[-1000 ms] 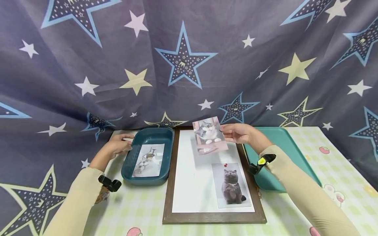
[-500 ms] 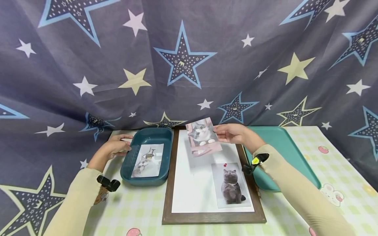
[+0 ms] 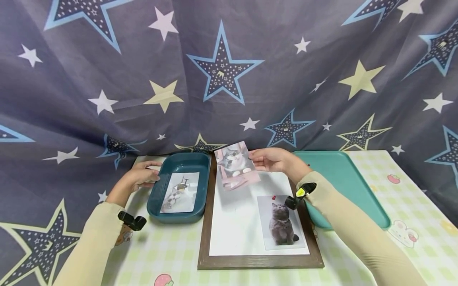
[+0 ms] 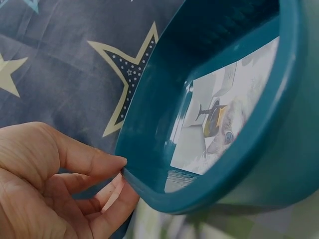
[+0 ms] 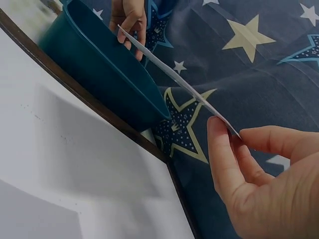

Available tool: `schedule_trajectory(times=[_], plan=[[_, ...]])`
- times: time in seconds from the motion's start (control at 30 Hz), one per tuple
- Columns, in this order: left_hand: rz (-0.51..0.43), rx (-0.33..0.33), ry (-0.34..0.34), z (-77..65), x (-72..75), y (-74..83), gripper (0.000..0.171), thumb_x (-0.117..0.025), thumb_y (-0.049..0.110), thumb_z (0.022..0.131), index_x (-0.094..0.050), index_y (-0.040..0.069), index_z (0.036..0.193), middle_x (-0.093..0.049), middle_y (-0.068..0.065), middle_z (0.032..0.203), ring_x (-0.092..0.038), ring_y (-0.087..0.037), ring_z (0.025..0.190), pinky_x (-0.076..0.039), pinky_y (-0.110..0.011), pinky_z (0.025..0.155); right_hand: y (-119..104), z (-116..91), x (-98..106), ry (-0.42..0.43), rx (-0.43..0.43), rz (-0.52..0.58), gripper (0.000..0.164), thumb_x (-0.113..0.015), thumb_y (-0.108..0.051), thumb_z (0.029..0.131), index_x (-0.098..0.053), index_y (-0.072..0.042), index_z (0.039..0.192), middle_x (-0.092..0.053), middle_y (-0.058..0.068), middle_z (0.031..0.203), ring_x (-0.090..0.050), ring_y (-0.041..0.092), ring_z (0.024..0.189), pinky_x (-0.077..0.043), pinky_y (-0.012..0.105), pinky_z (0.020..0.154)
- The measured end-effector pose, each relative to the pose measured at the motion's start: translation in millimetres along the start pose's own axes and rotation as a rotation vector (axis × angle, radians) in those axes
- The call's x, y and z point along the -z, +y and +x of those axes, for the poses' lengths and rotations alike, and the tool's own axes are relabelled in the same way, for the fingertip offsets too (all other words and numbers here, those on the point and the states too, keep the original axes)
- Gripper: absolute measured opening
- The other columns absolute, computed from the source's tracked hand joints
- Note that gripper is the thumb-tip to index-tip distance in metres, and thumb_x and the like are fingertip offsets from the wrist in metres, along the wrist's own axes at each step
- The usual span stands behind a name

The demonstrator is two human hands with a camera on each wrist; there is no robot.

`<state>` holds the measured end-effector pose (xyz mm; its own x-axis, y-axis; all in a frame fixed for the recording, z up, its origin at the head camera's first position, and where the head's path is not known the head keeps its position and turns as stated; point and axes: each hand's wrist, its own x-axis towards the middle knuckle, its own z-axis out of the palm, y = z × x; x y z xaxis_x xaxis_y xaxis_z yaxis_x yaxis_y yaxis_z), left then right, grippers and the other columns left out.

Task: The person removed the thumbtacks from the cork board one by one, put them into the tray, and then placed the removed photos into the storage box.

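My right hand [image 3: 271, 159] pinches the right edge of a pink cat photo [image 3: 236, 163], thumb on one side and fingers on the other. The photo hangs above the upper left of a brown-framed white board [image 3: 229, 230]; in the right wrist view the photo [image 5: 174, 74] appears almost edge-on. Lower right on the board lies a grey cat photo [image 3: 280, 228] with a red pin [image 3: 274, 197] at its top. My left hand [image 3: 141, 176] pinches the rim of a deep blue-green bin [image 3: 154, 210], thumb on the rim [image 4: 144, 191]. Inside lies another cat photo [image 3: 180, 192].
A flat teal tray [image 3: 343, 174] lies right of the board, partly behind my right forearm, with a small red object [image 3: 308, 164] near its left edge. A checked cloth [image 3: 415, 202] covers the table. A dark star-patterned curtain [image 3: 229, 59] hangs close behind.
My right hand has carried the pink cat photo leftward over the board, toward its upper left corner. The left hand keeps its place at the bin's rim.
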<state>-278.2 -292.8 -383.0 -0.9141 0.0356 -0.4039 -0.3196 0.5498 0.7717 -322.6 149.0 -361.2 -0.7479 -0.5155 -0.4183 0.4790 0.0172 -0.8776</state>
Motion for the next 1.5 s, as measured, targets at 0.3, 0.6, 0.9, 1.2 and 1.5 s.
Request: schedule_trajectory(times=[0.3,0.6,0.9,1.2,1.5], plan=[[0.0,0.005,-0.011,-0.3,1.5,1.5,0.067,-0.057,0.005,0.098,-0.028,0.001,0.158,-0.035,-0.031,0.154,-0.051,-0.039,0.131,-0.056,-0.043,0.096,2.2,5.2,-11.0,-0.041,-0.009,0.011,0.014,-0.051,-0.005,0.104,-0.058,-0.009,0.116,-0.062,-0.004,0.09,-0.06,0.008,0.086,-0.054,0.022,0.083],[0.001,0.01,-0.011,-0.5,-0.7,-1.5,0.067,-0.057,0.006,0.098,-0.029,0.001,0.158,-0.037,-0.03,0.153,-0.052,-0.039,0.132,-0.055,-0.045,0.098,6.0,12.5,-25.8,-0.043,-0.031,0.076,0.026,-0.046,-0.002,0.106,-0.067,-0.013,0.094,-0.068,-0.001,0.086,-0.067,0.011,0.081,-0.059,0.024,0.075],[0.002,0.004,-0.006,-1.7,-0.4,-1.5,0.066,-0.057,0.007,0.098,-0.03,0.002,0.157,-0.039,-0.029,0.15,-0.052,-0.037,0.131,-0.054,-0.047,0.101,6.6,18.8,-33.6,-0.041,-0.033,0.089,0.03,-0.045,0.0,0.105,-0.067,-0.014,0.089,-0.065,-0.001,0.083,-0.064,0.01,0.079,-0.058,0.024,0.073],[0.004,0.005,0.012,-5.3,-1.4,-3.1,0.065,-0.058,0.007,0.098,-0.031,0.001,0.157,-0.042,-0.028,0.148,-0.056,-0.034,0.125,-0.055,-0.046,0.098,12.5,22.7,-35.6,-0.038,-0.048,0.077,0.032,-0.045,0.0,0.105,-0.067,-0.012,0.085,-0.066,0.0,0.083,-0.066,0.01,0.078,-0.059,0.023,0.074],[0.001,0.009,0.022,-4.6,-1.1,-7.5,0.064,-0.057,0.006,0.097,-0.032,0.002,0.156,-0.046,-0.026,0.143,-0.058,-0.031,0.12,-0.056,-0.045,0.095,17.9,27.0,-33.1,-0.039,-0.056,0.062,0.036,-0.045,-0.001,0.105,-0.069,-0.013,0.081,-0.067,-0.001,0.082,-0.067,0.01,0.078,-0.059,0.023,0.073]])
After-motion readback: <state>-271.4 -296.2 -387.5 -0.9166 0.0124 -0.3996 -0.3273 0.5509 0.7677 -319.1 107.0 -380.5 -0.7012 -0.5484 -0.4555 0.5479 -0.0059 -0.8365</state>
